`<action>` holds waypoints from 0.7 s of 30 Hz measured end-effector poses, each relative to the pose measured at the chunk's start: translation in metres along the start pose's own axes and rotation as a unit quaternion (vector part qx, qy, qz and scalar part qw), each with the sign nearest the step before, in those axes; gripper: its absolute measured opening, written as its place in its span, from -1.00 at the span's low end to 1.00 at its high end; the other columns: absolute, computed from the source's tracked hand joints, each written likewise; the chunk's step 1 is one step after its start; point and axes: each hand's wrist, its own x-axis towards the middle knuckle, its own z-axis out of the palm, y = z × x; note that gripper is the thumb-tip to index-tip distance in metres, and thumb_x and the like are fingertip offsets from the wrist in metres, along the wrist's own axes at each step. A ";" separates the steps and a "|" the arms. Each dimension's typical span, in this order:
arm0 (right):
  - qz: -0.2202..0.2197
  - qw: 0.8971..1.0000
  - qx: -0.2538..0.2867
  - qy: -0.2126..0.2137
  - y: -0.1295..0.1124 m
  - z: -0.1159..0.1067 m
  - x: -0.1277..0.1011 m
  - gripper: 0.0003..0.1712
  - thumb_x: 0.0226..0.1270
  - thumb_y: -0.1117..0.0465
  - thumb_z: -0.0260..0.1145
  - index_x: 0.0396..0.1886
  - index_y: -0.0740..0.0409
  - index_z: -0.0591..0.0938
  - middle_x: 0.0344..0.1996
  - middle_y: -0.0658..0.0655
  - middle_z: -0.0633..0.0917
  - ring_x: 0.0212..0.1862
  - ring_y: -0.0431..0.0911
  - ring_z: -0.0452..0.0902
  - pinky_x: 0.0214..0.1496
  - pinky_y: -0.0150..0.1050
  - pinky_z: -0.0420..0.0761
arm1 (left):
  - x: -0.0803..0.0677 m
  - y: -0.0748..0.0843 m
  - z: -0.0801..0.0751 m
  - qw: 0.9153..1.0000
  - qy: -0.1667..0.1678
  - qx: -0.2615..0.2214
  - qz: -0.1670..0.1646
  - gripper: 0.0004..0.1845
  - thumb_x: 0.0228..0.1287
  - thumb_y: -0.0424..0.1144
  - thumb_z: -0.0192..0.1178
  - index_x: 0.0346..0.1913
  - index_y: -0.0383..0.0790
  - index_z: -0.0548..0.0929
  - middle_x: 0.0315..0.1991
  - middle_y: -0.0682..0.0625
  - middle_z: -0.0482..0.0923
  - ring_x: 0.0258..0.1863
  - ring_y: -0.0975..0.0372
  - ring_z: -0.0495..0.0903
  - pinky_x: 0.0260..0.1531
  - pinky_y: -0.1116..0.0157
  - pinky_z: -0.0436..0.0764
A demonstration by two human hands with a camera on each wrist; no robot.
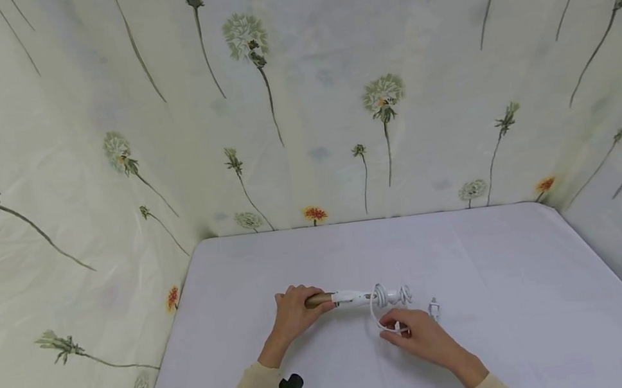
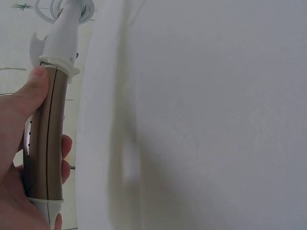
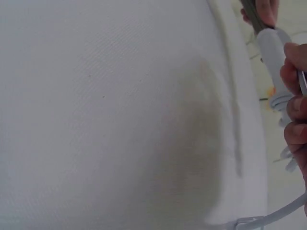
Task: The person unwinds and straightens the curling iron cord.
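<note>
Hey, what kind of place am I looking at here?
Probably a makeshift recording booth, not a lived-in room: a table under a plain white cloth, dandelion-print fabric walls on three sides, and only a white-and-gold corded hair curler being handled.

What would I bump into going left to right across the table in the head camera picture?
Left hand gripping the gold barrel → white handle → coiled cord → right hand pinching the cord loop → plug.
</note>
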 end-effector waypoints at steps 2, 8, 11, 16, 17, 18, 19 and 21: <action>-0.013 1.000 -0.010 0.013 -0.003 -0.003 0.001 -0.84 0.20 0.09 0.38 -0.25 0.02 0.67 -0.42 -0.24 0.62 -0.43 -0.43 0.44 -0.44 -0.47 0.50 | 0.001 0.000 -0.001 1.000 0.003 0.009 0.002 -0.56 -0.02 0.30 0.26 -0.17 0.11 0.72 -0.30 0.15 0.69 -0.36 0.24 0.49 -0.34 0.24 0.15; -0.055 0.995 -0.050 0.059 -0.011 -0.011 0.007 -0.89 0.18 0.15 0.40 -0.28 -0.04 0.67 -0.46 -0.29 0.59 -0.51 -0.46 0.34 -0.51 -0.53 0.40 | 0.001 0.001 -0.003 1.000 0.006 0.023 0.003 -0.56 -0.02 0.30 0.26 -0.18 0.12 0.72 -0.32 0.15 0.68 -0.38 0.25 0.47 -0.35 0.26 0.13; -0.079 0.992 -0.064 0.076 -0.014 -0.015 0.011 -0.87 0.16 0.17 0.42 -0.28 -0.05 0.68 -0.46 -0.30 0.59 -0.50 -0.46 0.33 -0.53 -0.54 0.36 | 0.001 0.002 -0.004 1.000 0.001 0.026 0.000 -0.57 -0.02 0.30 0.27 -0.18 0.12 0.73 -0.33 0.14 0.67 -0.39 0.26 0.46 -0.34 0.26 0.11; -0.094 0.990 -0.055 0.088 -0.015 -0.022 0.016 -0.80 0.08 0.27 0.45 -0.29 -0.05 0.68 -0.47 -0.29 0.57 -0.48 -0.46 0.32 -0.54 -0.52 0.35 | 0.002 0.002 -0.003 1.000 -0.004 0.028 0.004 -0.58 -0.03 0.29 0.28 -0.21 0.12 0.74 -0.39 0.14 0.64 -0.42 0.28 0.42 -0.35 0.25 0.10; -0.094 0.991 -0.049 0.087 -0.015 -0.024 0.017 -0.79 0.07 0.30 0.45 -0.28 -0.03 0.69 -0.47 -0.28 0.56 -0.48 -0.46 0.32 -0.54 -0.53 0.35 | 0.002 0.002 -0.003 1.000 -0.002 0.027 0.006 -0.58 -0.04 0.29 0.28 -0.22 0.12 0.74 -0.41 0.14 0.63 -0.43 0.29 0.41 -0.36 0.25 0.09; -0.095 0.991 -0.044 0.084 -0.015 -0.025 0.017 -0.79 0.07 0.31 0.45 -0.28 -0.01 0.69 -0.47 -0.27 0.56 -0.48 -0.45 0.31 -0.54 -0.54 0.34 | 0.001 0.002 -0.002 0.999 0.006 0.030 0.014 -0.58 -0.04 0.30 0.28 -0.24 0.10 0.74 -0.43 0.15 0.62 -0.45 0.30 0.39 -0.37 0.26 0.08; -0.097 0.991 -0.042 0.082 -0.015 -0.026 0.018 -0.79 0.06 0.33 0.45 -0.28 0.02 0.70 -0.47 -0.26 0.55 -0.48 -0.45 0.31 -0.54 -0.55 0.33 | 0.001 0.002 -0.002 0.999 0.009 0.028 0.017 -0.57 -0.04 0.30 0.27 -0.24 0.09 0.74 -0.44 0.15 0.62 -0.46 0.31 0.37 -0.37 0.26 0.07; -0.100 0.991 -0.044 0.077 -0.015 -0.029 0.020 -0.81 0.08 0.32 0.44 -0.27 0.06 0.72 -0.47 -0.25 0.54 -0.49 -0.45 0.29 -0.53 -0.60 0.30 | 0.001 0.003 -0.003 1.000 0.010 0.023 0.019 -0.57 -0.04 0.30 0.27 -0.25 0.08 0.74 -0.45 0.15 0.61 -0.46 0.32 0.36 -0.38 0.27 0.06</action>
